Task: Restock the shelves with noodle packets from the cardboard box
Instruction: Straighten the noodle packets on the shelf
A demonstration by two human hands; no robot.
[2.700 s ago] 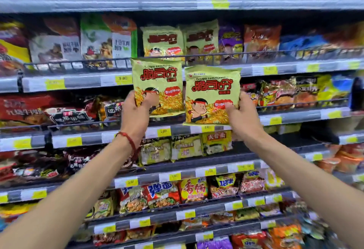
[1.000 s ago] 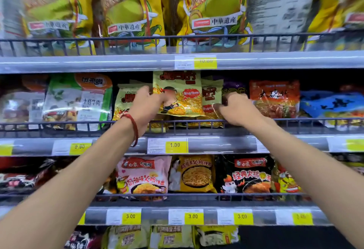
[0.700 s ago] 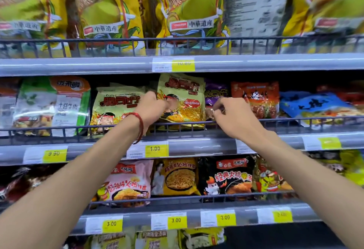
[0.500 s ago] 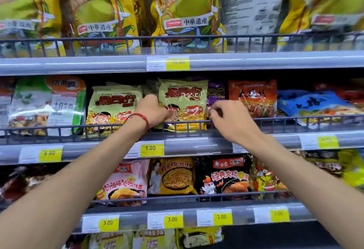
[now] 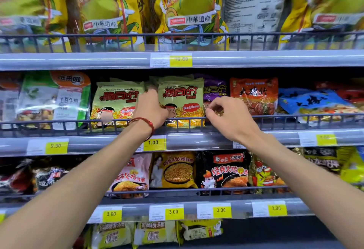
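Shop shelving [image 5: 256, 59] fills the view, three tiers, each with a wire rail and yellow price tags. Top tier: large yellow bags [image 5: 110, 8], upright, side by side. Middle shelf [image 5: 197, 142]: two stacks of green-yellow noodle packets stand behind the wire rail [image 5: 295, 117], a left stack [image 5: 116, 101] and a right stack with its front noodle packet [image 5: 181, 101] upright, lower edge hidden by the rail. Purple packet [image 5: 214, 91] just beside it on the right, orange packet [image 5: 254, 95] next along. Both hands reach over the rail. Left hand [image 5: 151, 109] sits in the gap between the two stacks, thumb on the front packet's face at its left edge, fingers going in behind; it grips that edge. Right hand [image 5: 230, 118]: fingers curled, thumb and forefinger pinch the same packet's right edge, in front of the purple one. Price tag [image 5: 154, 142] reads 1.00. Red cord bracelet [image 5: 145, 121] on the left wrist.
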